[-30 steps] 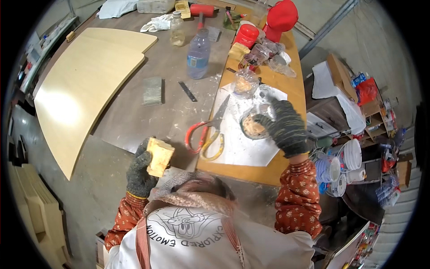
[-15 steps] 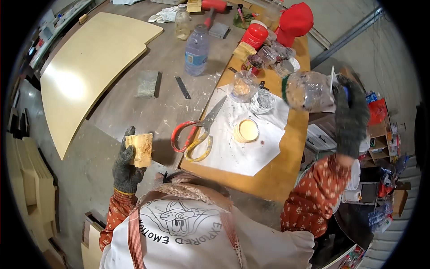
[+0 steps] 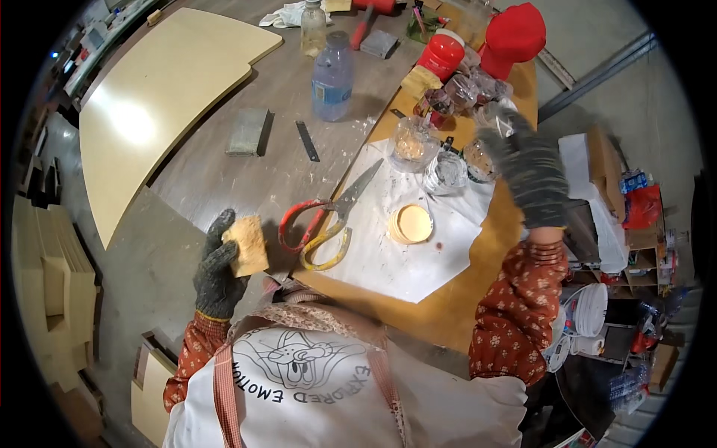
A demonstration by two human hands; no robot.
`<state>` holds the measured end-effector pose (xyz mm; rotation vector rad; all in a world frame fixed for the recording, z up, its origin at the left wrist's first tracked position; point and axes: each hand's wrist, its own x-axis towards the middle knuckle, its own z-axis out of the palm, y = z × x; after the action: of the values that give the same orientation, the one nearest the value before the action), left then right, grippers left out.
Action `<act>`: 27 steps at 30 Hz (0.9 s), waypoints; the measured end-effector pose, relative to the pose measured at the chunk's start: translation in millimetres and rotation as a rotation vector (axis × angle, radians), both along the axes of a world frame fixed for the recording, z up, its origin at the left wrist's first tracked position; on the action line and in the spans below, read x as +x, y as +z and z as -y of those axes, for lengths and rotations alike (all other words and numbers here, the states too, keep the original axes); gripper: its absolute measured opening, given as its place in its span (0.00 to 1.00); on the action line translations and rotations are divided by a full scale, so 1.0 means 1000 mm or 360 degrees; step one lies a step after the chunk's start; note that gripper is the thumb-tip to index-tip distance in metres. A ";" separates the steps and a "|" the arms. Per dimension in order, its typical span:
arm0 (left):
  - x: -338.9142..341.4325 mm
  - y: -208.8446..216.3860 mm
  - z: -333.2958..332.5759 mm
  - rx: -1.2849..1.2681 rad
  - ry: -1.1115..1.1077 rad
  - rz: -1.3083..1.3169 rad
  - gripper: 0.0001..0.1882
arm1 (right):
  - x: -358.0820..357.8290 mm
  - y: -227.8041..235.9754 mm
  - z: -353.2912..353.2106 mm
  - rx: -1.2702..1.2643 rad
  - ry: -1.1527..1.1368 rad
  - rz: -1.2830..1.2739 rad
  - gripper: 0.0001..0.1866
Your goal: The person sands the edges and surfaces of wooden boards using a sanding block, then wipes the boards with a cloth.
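Note:
My left hand, in a dark grey knit glove, grips a yellowish sponge block beside the table's near edge. Over the right side of the table, my right hand, gloved alike, is smeared by motion; its fingers are at a clear plastic container, and their grip cannot be made out. Just left of that hand is a round container with tan contents. An open tub of cream-coloured paste stands on a white sheet. Scissors with red and yellow handles lie open at the sheet's left edge.
A water bottle, a grey block and a dark metal strip are on the table. A large cream panel lies at the left. At the back right stand a red jar and a red cap.
My right hand has swung left from beyond the table's right edge, where it held a large clear jar. The sponge in my left hand has turned slightly. The whole view has shifted a little.

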<state>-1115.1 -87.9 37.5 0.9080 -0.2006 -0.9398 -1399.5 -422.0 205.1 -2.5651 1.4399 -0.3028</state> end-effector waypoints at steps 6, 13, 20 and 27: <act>-0.011 -0.002 0.024 0.0056 -0.0256 0.0064 0.34 | 0.036 -0.121 0.002 -0.0613 0.0632 -0.0330 0.19; -0.037 0.014 0.044 0.0012 -0.0483 -0.0091 0.31 | -0.003 -0.074 0.006 -0.0679 0.0550 -0.0041 0.10; -0.041 0.025 0.054 0.0196 -0.0768 0.0150 0.36 | -0.022 -0.055 -0.061 0.0534 0.0134 0.1379 0.12; -0.058 0.025 0.073 -0.0109 -0.1136 0.0147 0.44 | 0.048 -0.137 -0.151 0.0624 0.0296 0.2008 0.16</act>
<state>-1173.4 -160.6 62.3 0.8250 -0.6607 -1.5363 -1351.6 -270.6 68.5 -1.5425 0.6495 -1.1724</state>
